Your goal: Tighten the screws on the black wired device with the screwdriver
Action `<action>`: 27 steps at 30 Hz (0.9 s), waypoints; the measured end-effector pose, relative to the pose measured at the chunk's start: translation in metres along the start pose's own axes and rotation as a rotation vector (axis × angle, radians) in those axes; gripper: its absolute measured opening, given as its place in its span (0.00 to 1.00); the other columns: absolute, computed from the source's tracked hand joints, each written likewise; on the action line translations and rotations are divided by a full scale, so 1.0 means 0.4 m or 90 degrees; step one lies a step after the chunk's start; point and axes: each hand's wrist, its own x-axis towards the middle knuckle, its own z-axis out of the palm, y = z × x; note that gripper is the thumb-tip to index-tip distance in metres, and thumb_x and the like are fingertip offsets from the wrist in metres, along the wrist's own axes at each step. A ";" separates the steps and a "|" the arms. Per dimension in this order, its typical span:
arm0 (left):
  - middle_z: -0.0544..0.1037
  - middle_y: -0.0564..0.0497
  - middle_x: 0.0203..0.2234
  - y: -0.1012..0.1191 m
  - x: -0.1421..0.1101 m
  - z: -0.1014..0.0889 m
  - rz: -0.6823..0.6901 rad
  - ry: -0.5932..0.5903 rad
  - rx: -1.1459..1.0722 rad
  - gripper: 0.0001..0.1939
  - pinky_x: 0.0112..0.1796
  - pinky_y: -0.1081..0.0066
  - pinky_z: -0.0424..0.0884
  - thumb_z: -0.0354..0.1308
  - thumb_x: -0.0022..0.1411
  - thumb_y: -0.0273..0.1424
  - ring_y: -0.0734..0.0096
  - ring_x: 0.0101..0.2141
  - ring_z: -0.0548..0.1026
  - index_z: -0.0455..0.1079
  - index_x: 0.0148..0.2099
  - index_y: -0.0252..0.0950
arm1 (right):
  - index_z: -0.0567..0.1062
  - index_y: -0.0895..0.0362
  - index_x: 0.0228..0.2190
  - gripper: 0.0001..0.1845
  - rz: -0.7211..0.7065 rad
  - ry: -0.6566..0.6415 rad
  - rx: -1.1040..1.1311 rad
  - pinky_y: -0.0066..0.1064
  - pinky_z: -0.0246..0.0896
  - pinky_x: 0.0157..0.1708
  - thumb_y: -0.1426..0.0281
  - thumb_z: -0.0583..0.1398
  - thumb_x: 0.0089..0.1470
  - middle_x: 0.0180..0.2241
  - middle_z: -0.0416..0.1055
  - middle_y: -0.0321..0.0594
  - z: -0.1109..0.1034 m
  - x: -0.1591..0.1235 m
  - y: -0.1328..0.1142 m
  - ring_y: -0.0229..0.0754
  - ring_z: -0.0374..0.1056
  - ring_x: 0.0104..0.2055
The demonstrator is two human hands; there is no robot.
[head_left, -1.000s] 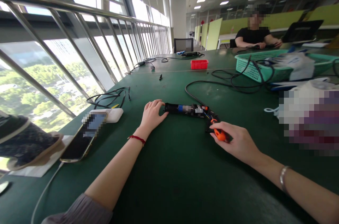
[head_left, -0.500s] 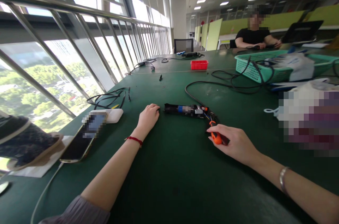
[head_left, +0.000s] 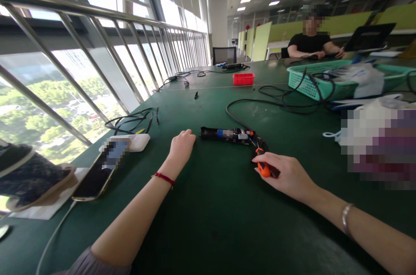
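Observation:
An opened black cylindrical device [head_left: 224, 134] with a blue band, bare wires and a cable lies on the green table [head_left: 208, 214]. My right hand [head_left: 290, 176] is closed around the orange handle of a screwdriver [head_left: 264, 169], which points towards the wired end of the device; its tip is hard to make out. Just left of the device's black end rests my left hand [head_left: 182, 145], fingers curled and knuckles up, apart from the device. What those fingers hold, if anything, is hidden.
At left lie a phone [head_left: 97, 179], a white case [head_left: 140, 141] and black cables [head_left: 136, 119]. A small red tray [head_left: 243, 79] stands farther back. On the right are a green basket [head_left: 305, 82] and a plastic bag [head_left: 390, 106]. A person [head_left: 310, 43] sits across the table.
My left fingers have curled in slightly, and the small dark thing seen at their tips is now out of sight. My right hand stays on the screwdriver. The view has shifted slightly.

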 end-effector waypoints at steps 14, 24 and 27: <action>0.74 0.49 0.38 0.179 -0.040 0.015 0.303 0.120 -0.183 0.08 0.38 0.71 0.72 0.50 0.66 0.25 0.69 0.38 0.71 0.71 0.42 0.36 | 0.71 0.56 0.38 0.08 0.072 0.132 0.000 0.26 0.65 0.26 0.65 0.57 0.57 0.30 0.76 0.38 -0.016 0.003 0.003 0.36 0.71 0.25; 0.74 0.50 0.38 0.134 -0.018 0.036 0.189 0.139 -0.254 0.07 0.39 0.69 0.71 0.52 0.64 0.25 0.68 0.39 0.71 0.71 0.39 0.37 | 0.70 0.53 0.32 0.05 0.100 0.217 -0.003 0.26 0.60 0.21 0.67 0.55 0.57 0.25 0.74 0.34 -0.041 0.013 -0.015 0.34 0.65 0.19; 0.74 0.49 0.37 0.133 -0.017 0.036 0.178 0.133 -0.228 0.06 0.39 0.68 0.71 0.52 0.64 0.25 0.66 0.39 0.71 0.70 0.39 0.36 | 0.69 0.53 0.32 0.04 0.087 0.208 0.033 0.26 0.62 0.22 0.68 0.54 0.57 0.26 0.74 0.34 -0.044 0.012 -0.026 0.34 0.67 0.20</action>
